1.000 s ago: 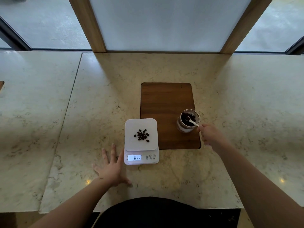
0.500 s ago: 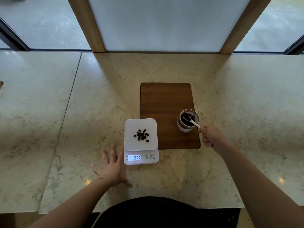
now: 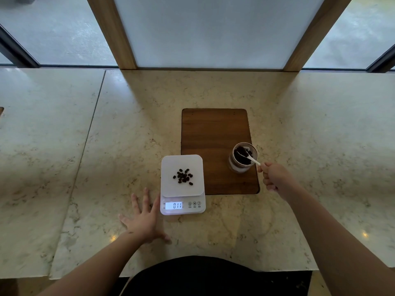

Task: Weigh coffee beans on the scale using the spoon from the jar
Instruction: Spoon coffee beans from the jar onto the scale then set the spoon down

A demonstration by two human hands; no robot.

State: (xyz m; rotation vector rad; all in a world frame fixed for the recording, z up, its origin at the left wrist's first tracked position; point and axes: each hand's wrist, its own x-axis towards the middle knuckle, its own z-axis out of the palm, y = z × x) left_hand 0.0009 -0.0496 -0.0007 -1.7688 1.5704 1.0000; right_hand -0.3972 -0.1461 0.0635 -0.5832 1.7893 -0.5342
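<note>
"Where had it got to when you looked in?"

"Part way, I'd say. Starting from the left: the left hand (image 3: 143, 221) lay flat on the marble counter (image 3: 64, 167), fingers spread, holding nothing, just beside the scale (image 3: 182, 184). A small heap of coffee beans (image 3: 183, 176) already sat on its white platform, and the display (image 3: 174, 205) was lit, reading something like 011."

"And the spoon?"

"Over to the right. The jar (image 3: 242, 158) stood on the near right corner of the wooden board (image 3: 213, 133), beans inside. The white spoon (image 3: 248, 155) had its bowl down among them, its handle sticking out over the rim. The right hand (image 3: 274, 176) was curled closed around the end of that handle."

"So more to come?"

"I judged so: another scoop looked about to be dug and carried left to the scale. What weight was wanted, I couldn't tell."
</note>
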